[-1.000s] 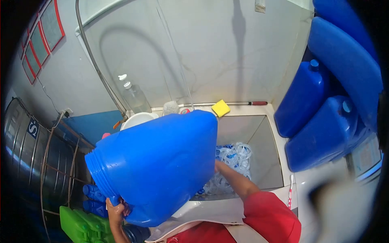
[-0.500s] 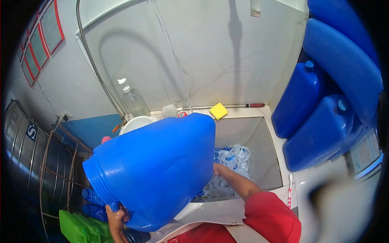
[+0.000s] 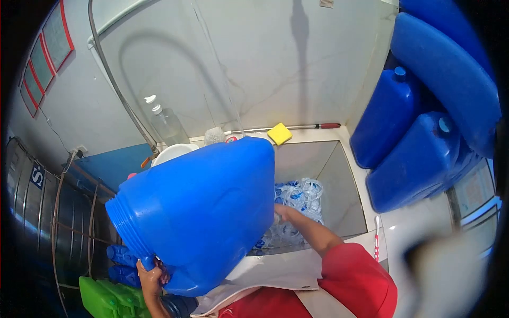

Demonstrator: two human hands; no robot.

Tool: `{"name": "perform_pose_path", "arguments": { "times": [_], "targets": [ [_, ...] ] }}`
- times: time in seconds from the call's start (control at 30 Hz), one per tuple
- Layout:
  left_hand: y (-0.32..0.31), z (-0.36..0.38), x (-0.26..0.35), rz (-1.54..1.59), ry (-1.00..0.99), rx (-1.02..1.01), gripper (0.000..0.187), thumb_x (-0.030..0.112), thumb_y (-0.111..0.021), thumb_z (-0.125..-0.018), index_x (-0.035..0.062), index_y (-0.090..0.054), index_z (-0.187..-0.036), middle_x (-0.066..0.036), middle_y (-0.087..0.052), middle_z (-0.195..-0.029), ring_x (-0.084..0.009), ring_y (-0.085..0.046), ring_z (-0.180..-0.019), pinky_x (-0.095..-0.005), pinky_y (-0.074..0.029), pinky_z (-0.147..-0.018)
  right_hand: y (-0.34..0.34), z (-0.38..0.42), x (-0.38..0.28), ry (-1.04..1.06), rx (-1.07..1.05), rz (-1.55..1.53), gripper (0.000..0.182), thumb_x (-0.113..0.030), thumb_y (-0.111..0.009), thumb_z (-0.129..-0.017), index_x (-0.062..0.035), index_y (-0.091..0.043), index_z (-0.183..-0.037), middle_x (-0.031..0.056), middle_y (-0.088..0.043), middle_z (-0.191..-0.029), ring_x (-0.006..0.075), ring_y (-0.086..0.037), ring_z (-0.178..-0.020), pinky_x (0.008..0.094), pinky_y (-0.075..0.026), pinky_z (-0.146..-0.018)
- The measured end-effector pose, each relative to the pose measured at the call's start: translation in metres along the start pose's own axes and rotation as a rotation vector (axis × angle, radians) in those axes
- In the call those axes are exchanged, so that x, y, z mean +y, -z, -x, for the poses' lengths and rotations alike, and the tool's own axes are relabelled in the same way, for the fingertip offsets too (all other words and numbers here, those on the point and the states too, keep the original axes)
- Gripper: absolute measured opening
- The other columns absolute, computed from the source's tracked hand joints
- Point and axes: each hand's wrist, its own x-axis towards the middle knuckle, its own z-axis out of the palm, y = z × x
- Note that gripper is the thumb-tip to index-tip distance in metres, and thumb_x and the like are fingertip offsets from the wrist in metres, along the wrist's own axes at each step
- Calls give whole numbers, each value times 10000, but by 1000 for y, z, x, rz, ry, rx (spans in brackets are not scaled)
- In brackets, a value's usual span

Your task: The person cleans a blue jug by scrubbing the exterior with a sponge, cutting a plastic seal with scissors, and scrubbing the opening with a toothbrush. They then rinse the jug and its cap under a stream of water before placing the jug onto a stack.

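A large blue plastic water container [image 3: 199, 206] lies on its side over the sink's near left part, its wide threaded neck pointing left. My left hand [image 3: 151, 273] is closed around a small handle at the container's neck. My right hand [image 3: 281, 213] is at the container's base end, partly behind it; most of its fingers are hidden, so its grip cannot be made out. Beyond that hand, a heap of clear and blue plastic pieces [image 3: 305, 196] lies in the tiled sink [image 3: 344, 199].
Several blue containers [image 3: 408, 143] stand at the right. A yellow sponge [image 3: 279, 133], a long-handled tool [image 3: 327, 126] and a pump bottle [image 3: 168, 127] line the back ledge. A toothbrush [image 3: 377, 241] lies on the right rim. Green containers [image 3: 108, 297] and a steel tank [image 3: 42, 222] are at left.
The whole view has shifted slightly, so the scene sits a little higher and further left. The container and both hands keep nearly the same places relative to the sink.
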Motion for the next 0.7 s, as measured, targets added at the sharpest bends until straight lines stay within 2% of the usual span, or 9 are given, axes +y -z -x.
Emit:
{"name": "perform_pose_path", "arguments": {
  "times": [0.17, 0.2, 0.3, 0.37, 0.4, 0.5, 0.57, 0.63, 0.7],
  "targets": [
    [15, -5, -16, -13, 32, -75, 160, 42, -532, -690, 70, -412, -792, -26, -375, -489, -115, -340, -334, -268, -316, -329, 58, -40, -154, 310, 92, -227, 348, -321, -486, -894, -12, -597, -1007, 137, -641, -958, 260, -636, -865, 490, -514, -771],
    [16, -6, -17, 44, 38, -31, 142, -12, -486, -668, 47, -415, -776, -45, -399, -509, -123, -345, -335, -281, -326, -337, 69, -48, -182, 536, -160, -238, 380, -355, -496, -882, -19, -580, -1040, 159, -627, -995, 283, -633, -841, 484, -527, -733],
    [6, 1, -19, 45, 45, 25, 138, -5, -486, -678, 61, -410, -772, -37, -385, -502, -119, -328, -333, -279, -322, -337, 64, -63, -162, 160, -130, -460, 418, -368, -507, -873, -10, -553, -1085, 154, -576, -1126, 263, -580, -986, 448, -504, -777],
    [5, 1, -16, 60, 23, 56, 138, -6, -483, -679, 61, -407, -772, -35, -382, -502, -118, -321, -332, -277, -318, -333, 48, -94, -58, 294, 87, 78, 495, -378, -464, -890, -8, -488, -1219, 159, -497, -1248, 273, -469, -1139, 483, -407, -918],
    [8, 2, -10, 52, 21, 69, 136, -11, -479, -673, 55, -408, -768, -35, -384, -505, -119, -326, -331, -273, -317, -329, 25, -66, -18, 78, 219, 102, 561, -386, -473, -882, -11, -428, -1297, 161, -464, -1287, 283, -435, -1168, 488, -355, -965],
    [2, -16, -6, 13, -6, 32, 131, -17, -474, -663, 40, -424, -771, -31, -383, -503, -117, -340, -332, -264, -316, -323, 69, -124, 53, 68, 60, 257, 489, -352, -496, -859, -69, -499, -1258, 197, -512, -1238, 302, -496, -1126, 463, -398, -934],
    [-17, -26, 7, -109, 45, -46, 133, -15, -493, -650, 8, -487, -780, -22, -408, -494, -111, -392, -348, -260, -334, -331, 119, -148, 29, 623, 110, 1054, 359, -298, -527, -827, -44, -636, -1056, 212, -621, -1046, 279, -584, -996, 394, -441, -852],
    [-36, -43, 12, -264, 17, -118, 126, -11, -508, -642, 5, -501, -767, -24, -429, -499, -108, -406, -358, -261, -338, -337, 143, -102, -31, 704, 868, 652, 311, -266, -474, -842, -6, -638, -893, 237, -630, -840, 375, -617, -791, 454, -469, -712],
    [-56, -60, 13, -460, 44, -206, 124, 23, -567, -626, -9, -552, -745, -33, -495, -528, -98, -445, -389, -261, -353, -370, 163, -39, -95, 760, 1123, 734, 304, -300, -454, -883, -23, -571, -927, 220, -612, -849, 412, -581, -799, 491, -457, -696]
  ]
}}
